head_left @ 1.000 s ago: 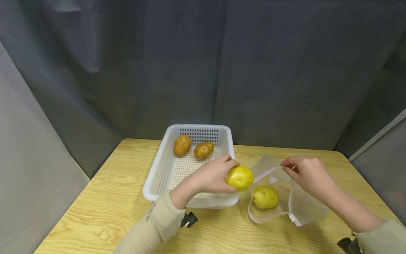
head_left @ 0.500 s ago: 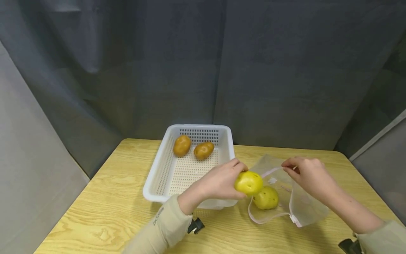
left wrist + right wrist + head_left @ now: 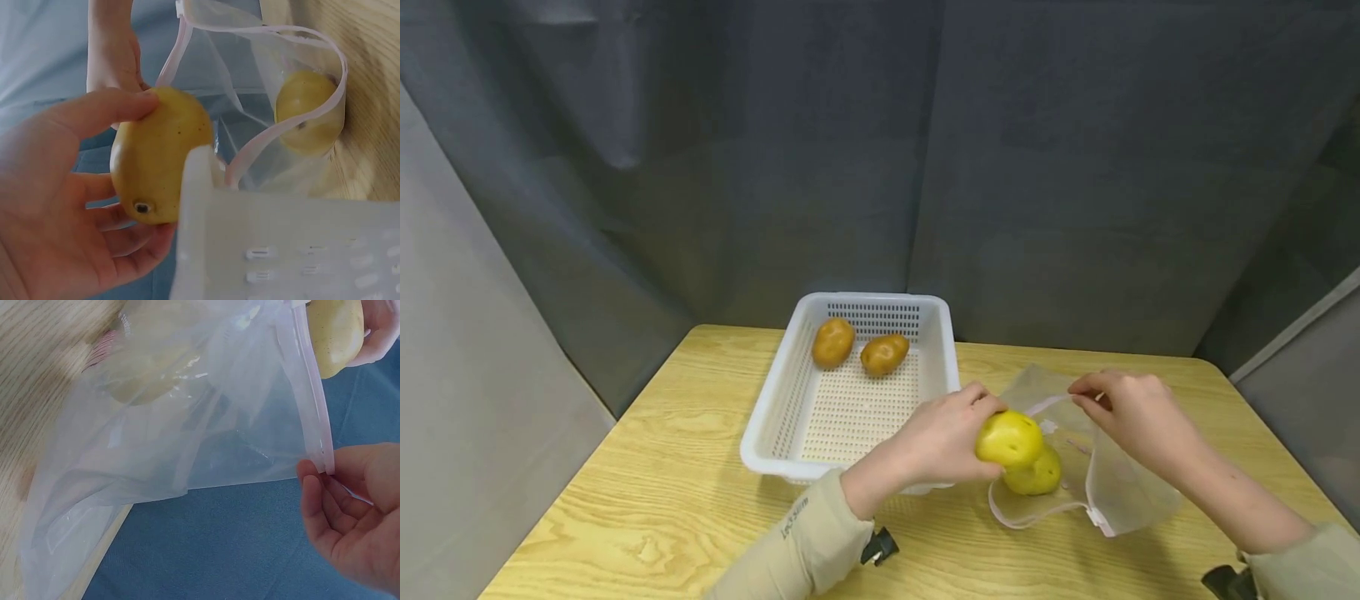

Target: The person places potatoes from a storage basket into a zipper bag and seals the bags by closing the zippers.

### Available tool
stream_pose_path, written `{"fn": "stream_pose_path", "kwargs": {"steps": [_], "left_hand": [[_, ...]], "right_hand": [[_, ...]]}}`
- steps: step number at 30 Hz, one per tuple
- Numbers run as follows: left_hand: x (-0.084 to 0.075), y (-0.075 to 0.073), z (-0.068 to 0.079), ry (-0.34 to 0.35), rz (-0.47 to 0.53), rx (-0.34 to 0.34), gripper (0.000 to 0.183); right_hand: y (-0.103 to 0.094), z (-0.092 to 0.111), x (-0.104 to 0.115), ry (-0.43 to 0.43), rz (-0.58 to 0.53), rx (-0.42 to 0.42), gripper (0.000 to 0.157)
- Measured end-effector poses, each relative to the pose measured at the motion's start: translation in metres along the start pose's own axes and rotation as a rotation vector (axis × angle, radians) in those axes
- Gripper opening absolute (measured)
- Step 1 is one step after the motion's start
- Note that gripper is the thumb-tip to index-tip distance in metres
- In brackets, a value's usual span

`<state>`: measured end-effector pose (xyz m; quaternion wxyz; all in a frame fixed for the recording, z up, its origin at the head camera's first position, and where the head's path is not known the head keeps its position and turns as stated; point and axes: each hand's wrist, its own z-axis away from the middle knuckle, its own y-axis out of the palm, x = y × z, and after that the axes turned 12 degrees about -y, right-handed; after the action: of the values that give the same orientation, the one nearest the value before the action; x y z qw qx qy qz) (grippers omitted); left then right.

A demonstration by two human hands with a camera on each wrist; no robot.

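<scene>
My left hand point(image 3: 942, 442) grips a smooth yellow potato point(image 3: 1009, 439), its fingers and thumb wrapped round the sides. In the left wrist view this potato point(image 3: 162, 156) shows a dark spot near its lower end. It is held at the mouth of a clear zip bag point(image 3: 1131, 492) with a pink zip edge. A second yellow potato point(image 3: 306, 112) lies inside the bag, partly covered by the first in the head view. My right hand point(image 3: 1138, 417) pinches the bag's zip edge point(image 3: 319, 440) between thumb and fingers, and the mouth stands spread apart.
A white perforated basket point(image 3: 767, 408) stands left of the bag, with two brown potatoes point(image 3: 833, 342) at its far end. Its near right rim runs close by my left hand. The wooden table point(image 3: 640, 500) ends at a dark curtain point(image 3: 805, 167).
My left hand has carried its potato rightward and slightly toward me, from beside the basket to the bag's mouth. The right hand stays at the zip edge, almost unmoved.
</scene>
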<state>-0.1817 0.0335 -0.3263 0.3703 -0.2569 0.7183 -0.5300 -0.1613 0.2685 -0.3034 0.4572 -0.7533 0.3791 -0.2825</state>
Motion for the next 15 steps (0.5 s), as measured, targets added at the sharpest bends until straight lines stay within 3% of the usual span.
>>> {"fn": "stream_pose_path", "kwargs": {"steps": [15], "left_hand": [[-0.021,0.018,-0.001,0.007,-0.039,-0.112,0.060]], "right_hand": [[-0.001,0.000,0.000,-0.009,0.007,-0.006,0.008]]}}
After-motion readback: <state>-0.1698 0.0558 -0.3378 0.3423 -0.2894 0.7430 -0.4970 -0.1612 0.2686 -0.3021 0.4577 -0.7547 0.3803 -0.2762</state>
